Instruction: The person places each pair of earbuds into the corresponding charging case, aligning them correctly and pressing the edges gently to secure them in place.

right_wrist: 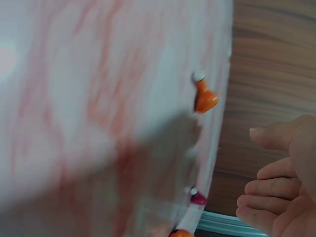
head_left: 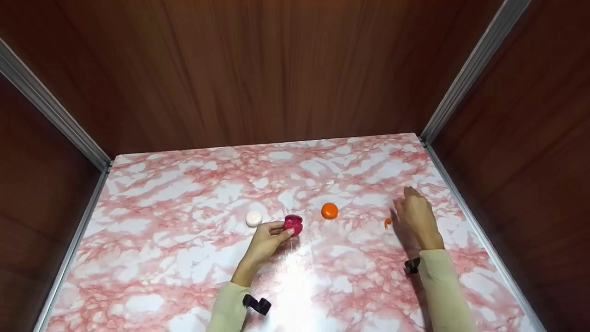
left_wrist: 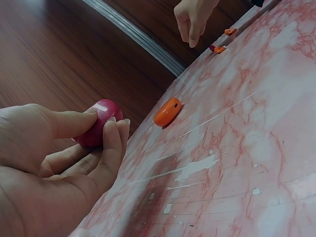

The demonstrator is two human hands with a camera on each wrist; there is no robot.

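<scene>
My left hand [head_left: 263,243] pinches a magenta earbud case [head_left: 293,226] between thumb and fingers, its lid raised. In the left wrist view the outer shell of that case [left_wrist: 101,118] faces the camera. Over the right part of the table hovers my right hand [head_left: 416,216]; its relaxed fingers hold nothing in the right wrist view. An orange earbud [right_wrist: 206,101] lies on the table near it. Farther along are a magenta earbud [right_wrist: 198,198] and a second orange earbud [right_wrist: 182,234], cut off by the frame. In the head view the right hand hides those two.
An orange earbud case [head_left: 329,210] lies to the right of the left hand. Just left of the magenta case is a white round case [head_left: 253,218]. Dark wood-look panels [head_left: 258,69] with metal edge rails [head_left: 474,60] enclose the marbled table [head_left: 175,244].
</scene>
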